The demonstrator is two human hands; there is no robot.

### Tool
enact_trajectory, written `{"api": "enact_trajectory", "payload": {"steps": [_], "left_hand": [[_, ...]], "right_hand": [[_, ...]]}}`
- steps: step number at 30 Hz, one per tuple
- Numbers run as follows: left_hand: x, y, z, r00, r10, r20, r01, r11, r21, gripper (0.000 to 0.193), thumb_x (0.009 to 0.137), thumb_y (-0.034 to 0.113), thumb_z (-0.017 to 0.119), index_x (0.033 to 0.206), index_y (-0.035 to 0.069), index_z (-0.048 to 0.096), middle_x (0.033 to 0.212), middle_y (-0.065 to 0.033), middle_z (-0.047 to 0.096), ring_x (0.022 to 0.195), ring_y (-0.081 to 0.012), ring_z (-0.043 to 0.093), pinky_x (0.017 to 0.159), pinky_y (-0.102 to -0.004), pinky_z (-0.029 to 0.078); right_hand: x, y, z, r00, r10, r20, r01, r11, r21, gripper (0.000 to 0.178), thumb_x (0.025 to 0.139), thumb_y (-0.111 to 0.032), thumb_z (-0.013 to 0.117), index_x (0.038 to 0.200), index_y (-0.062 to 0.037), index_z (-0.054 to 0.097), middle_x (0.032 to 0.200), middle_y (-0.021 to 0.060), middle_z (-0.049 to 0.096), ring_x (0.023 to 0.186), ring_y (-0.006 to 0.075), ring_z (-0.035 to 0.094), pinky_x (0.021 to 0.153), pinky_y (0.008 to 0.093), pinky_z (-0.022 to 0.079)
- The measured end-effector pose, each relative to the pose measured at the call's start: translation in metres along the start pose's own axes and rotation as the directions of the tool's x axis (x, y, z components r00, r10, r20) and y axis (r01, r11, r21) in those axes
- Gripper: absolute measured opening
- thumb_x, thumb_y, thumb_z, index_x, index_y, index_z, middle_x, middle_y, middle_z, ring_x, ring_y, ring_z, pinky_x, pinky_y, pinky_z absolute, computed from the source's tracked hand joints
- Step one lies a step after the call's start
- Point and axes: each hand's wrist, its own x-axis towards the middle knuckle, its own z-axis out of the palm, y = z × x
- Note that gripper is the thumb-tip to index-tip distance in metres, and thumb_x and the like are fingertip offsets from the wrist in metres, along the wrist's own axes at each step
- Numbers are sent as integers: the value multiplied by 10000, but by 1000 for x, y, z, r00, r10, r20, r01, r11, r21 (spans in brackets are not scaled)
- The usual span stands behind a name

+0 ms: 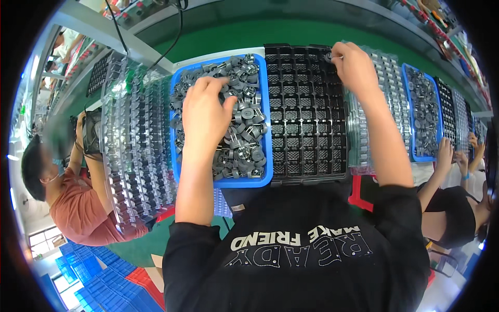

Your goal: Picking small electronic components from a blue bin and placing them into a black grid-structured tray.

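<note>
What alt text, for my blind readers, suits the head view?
A person in a black T-shirt holds a small gray part in the right hand at the far right corner of a black compartmented tray, left hand over a blue bin of similar parts. Clear trays flank them.

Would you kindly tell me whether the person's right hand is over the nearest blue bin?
No, the right hand is at the far right corner of the black compartment tray; the left hand is over that bin.

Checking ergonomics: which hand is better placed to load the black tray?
Likely the right hand: it pinches a grey part at the black tray; the left hand is over the blue tray.
</note>
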Motion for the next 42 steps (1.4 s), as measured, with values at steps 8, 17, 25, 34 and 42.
{"api": "enact_trajectory", "payload": {"steps": [8,17,25,34,42], "left_hand": [[6,-11,-2,998,-50,49,50,999,0,167,806,49,725,944,31,631,974,-174,671,941,-399,644,841,-473,508],[-12,-32,-13,996,-87,-12,83,980,-181,379,866,-51,673,1230,49,648,1106,-99,615,855,-206,641,753,-281,533],[-43,-16,-19,956,-282,79,96,49,-994,277,958,53,646,1224,-10,604,1229,-166,649,909,-181,666,822,-345,577],[-50,16,-15,967,-81,242,197,-366,-910,466,927,74,711,1350,-27,544,1276,-169,622,962,-215,699,870,-347,605],[-61,57,-2,985,-30,171,166,-118,-979,433,977,239,685,1287,-44,578,1143,-202,677,878,-221,705,784,-339,602]], "right_hand": [[24,12,43,989,-66,135,87,983,-159,63,844,-96,662,902,-73,672,928,130,656,942,360,654,805,491,531],[-17,93,-24,869,486,90,-483,874,-57,399,804,-269,811,1092,-14,706,1045,176,738,995,322,710,887,409,553],[-34,154,-16,914,396,91,-392,918,-63,271,886,-280,714,987,-30,690,915,119,734,874,227,702,804,356,526],[-49,180,-30,952,219,214,-249,961,123,199,914,-38,642,1108,-13,676,1024,112,693,893,197,695,832,304,523],[-82,-56,-58,978,184,102,-180,480,859,189,942,-14,657,1115,55,685,1046,140,727,892,173,706,771,282,572]]}}
